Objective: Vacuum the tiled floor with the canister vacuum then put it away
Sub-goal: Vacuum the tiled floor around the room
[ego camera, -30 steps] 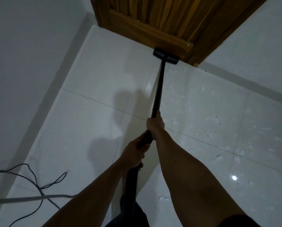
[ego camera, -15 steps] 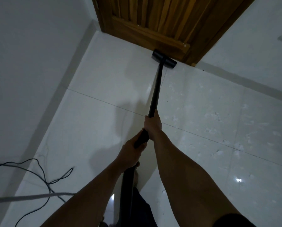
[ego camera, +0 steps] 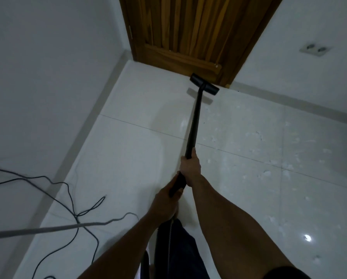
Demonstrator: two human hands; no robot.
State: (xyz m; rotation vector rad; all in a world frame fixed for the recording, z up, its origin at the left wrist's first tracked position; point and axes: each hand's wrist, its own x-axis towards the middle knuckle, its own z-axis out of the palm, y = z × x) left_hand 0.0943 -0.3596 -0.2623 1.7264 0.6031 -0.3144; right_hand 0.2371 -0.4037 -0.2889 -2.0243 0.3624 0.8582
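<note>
vacuum wand (ego camera: 193,125), slim and black with a flat t-shaped head (ego camera: 204,83), gripped by fingers of right hand (ego camera: 190,168) and left hand (ego camera: 165,204), both closed.

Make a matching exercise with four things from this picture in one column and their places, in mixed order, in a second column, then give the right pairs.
Things:
1. floor nozzle
2. black cable
3. wall socket
4. right hand

Places:
A. on the wall right of the door
B. gripping the black wand
C. loose on the tiles at the left
D. near the foot of the wooden door

Pairs: 1-D, 2-C, 3-A, 4-B
</note>
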